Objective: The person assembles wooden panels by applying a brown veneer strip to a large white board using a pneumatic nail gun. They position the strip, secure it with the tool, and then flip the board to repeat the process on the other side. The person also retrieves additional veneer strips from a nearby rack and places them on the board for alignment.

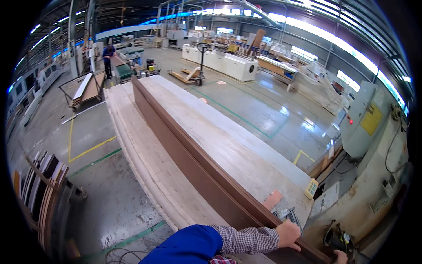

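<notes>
A long brown board (189,160) with a moulded profile stands on edge along a pale, worn worktable (211,132), stretching away to the far left. My left hand (288,234) reaches across from the lower edge and is closed over the board's top edge near its close end. Just beyond that hand lies a silver-grey metal tool (288,214), partly hidden, its kind unclear. Beside it is a small pinkish-brown flat piece (273,199). Only part of my right hand (340,257) shows at the bottom, beside the board's near end; its fingers are mostly cut off.
A yellowish box with buttons (311,188) sits at the table's right edge. Right of it stand a grey electrical cabinet (362,119) and a dark tool (338,237). A rack of boards (48,193) is at left. Farther off are a pallet jack (193,75) and another person (107,59).
</notes>
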Demonstrator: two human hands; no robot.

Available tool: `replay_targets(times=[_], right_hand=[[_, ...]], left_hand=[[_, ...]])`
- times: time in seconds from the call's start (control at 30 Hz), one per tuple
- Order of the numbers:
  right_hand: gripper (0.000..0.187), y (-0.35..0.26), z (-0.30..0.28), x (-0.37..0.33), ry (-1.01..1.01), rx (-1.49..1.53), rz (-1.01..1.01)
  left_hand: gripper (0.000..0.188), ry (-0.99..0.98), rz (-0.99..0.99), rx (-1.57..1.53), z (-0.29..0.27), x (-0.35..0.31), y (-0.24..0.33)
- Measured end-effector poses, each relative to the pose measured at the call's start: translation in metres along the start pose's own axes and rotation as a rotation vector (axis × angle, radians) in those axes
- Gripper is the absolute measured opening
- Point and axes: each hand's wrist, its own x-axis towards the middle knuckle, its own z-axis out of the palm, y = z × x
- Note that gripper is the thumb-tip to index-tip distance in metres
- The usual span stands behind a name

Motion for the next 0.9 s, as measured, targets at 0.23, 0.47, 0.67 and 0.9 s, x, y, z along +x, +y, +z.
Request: replay_targets(times=[0.23,0.47,0.67,0.9], right_hand=[[0.055,-0.192,0.061,0.072,0.197,0.141,-0.356],[0.048,-0.224,0.085,0.1,0.156,0.018,-0.341],[0.053,-0.193,0.093,0.095,0.271,0.061,-0.39],[0.046,-0.072,0.054,0.049,0.181,-0.009,-0.257]], left_hand=[[0.058,0.355,0.018,0.019,-0.06,-0.06,-0.072],[0.077,-0.014,-0.267,0.453,-0.174,-0.152,-0.226],[0.08,0.173,-0.195,0.52,-0.157,-0.145,-0.22],[0.082,0.076,-0.234,0.329,-0.084,-0.075,-0.118]])
